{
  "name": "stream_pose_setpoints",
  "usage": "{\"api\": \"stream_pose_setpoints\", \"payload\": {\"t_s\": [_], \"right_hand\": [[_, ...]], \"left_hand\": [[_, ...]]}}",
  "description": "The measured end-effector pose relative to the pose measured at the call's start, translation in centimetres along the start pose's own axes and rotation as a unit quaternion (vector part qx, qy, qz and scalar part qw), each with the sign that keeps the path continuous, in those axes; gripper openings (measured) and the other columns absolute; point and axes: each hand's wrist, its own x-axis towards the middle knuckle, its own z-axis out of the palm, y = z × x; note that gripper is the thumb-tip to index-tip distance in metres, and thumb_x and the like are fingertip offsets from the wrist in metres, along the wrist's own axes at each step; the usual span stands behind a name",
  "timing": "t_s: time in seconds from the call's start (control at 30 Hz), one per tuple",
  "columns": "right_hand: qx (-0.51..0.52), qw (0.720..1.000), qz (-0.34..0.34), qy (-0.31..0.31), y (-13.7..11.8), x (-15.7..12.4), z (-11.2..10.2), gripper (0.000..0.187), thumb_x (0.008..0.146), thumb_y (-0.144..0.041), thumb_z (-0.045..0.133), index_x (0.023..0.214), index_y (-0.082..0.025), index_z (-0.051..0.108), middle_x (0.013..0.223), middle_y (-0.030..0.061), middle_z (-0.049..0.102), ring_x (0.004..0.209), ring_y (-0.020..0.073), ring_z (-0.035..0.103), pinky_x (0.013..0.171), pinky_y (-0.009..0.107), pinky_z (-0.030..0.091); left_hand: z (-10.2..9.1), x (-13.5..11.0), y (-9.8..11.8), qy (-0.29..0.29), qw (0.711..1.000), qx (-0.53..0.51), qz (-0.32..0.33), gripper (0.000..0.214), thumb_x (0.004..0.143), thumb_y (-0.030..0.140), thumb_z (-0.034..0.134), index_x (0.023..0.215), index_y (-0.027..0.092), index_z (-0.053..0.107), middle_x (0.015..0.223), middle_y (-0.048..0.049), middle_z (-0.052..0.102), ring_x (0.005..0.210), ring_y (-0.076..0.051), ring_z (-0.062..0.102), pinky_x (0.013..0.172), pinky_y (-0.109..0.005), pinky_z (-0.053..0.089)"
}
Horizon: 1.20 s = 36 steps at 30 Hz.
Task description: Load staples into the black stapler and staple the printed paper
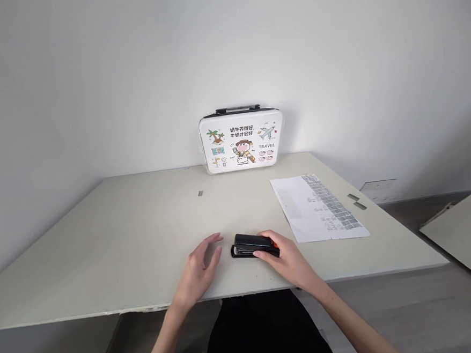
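Observation:
A black stapler (253, 243) lies on the pale table near its front edge, its nose pointing left. My right hand (288, 257) grips the stapler's back end, thumb on the near side and fingers over the far side. Some orange shows on the stapler beside those fingers. Just left of the stapler's nose, my left hand (201, 266) rests at the table with thumb and fingers apart. Nothing is between them, and a small gap separates this hand from the stapler.
A white cartoon-printed case (241, 141) with a black handle stands against the wall. Printed paper sheets (302, 207) lie at the right. Two small grey strips, apparently staples (359, 206), lie near the right edge; another small strip (200, 193) lies farther back. The table's front edge (148, 308) is close to me.

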Motion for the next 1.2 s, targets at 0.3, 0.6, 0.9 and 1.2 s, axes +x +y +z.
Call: {"api": "stream_pose_setpoints", "payload": {"t_s": [0.3, 0.6, 0.9, 1.2], "right_hand": [[0.046, 0.995, 0.029, 0.087, 1.4, -1.6, -0.2, 0.043, 0.108, -0.053, 0.034, 0.128, -0.029, 0.063, 0.132, 0.0078, 0.070, 0.125, 0.0259, 0.063, 0.109, 0.046, 0.048], [0.041, 0.993, 0.037, 0.106, 1.7, -1.3, 0.0, 0.043, 0.107, -0.056, 0.036, 0.125, -0.029, 0.064, 0.129, 0.0077, 0.070, 0.125, 0.0259, 0.063, 0.111, 0.047, 0.047], [0.026, 0.993, 0.041, 0.103, 1.7, -1.4, 0.1, 0.043, 0.106, -0.057, 0.038, 0.120, -0.028, 0.067, 0.127, 0.0075, 0.071, 0.120, 0.0269, 0.065, 0.106, 0.044, 0.050], [-0.015, 0.998, 0.025, 0.053, 0.3, -1.8, 0.0, 0.041, 0.100, -0.055, 0.053, 0.126, -0.027, 0.066, 0.120, 0.0081, 0.073, 0.107, 0.0275, 0.070, 0.091, 0.040, 0.058]], "left_hand": [[0.2, 0.0, 0.0, 0.021, 0.999, -0.030, -0.010, 0.039, 0.101, 0.046, 0.055, 0.136, 0.029, 0.059, 0.133, -0.0074, 0.071, 0.121, -0.029, 0.065, 0.062, -0.029, 0.048], [-0.1, -0.2, -0.4, 0.067, 0.990, -0.117, -0.032, 0.041, 0.100, 0.050, 0.056, 0.132, 0.025, 0.056, 0.119, -0.0086, 0.076, 0.118, -0.026, 0.068, 0.096, -0.036, 0.051], [-0.3, -0.4, -0.3, 0.135, 0.974, -0.163, -0.081, 0.044, 0.098, 0.054, 0.057, 0.128, 0.023, 0.058, 0.117, -0.0104, 0.077, 0.118, -0.027, 0.069, 0.101, -0.040, 0.050], [-0.4, -0.5, 0.1, 0.123, 0.977, -0.158, -0.075, 0.040, 0.100, 0.052, 0.054, 0.127, 0.023, 0.060, 0.118, -0.0102, 0.077, 0.120, -0.027, 0.069, 0.101, -0.039, 0.051]]}}
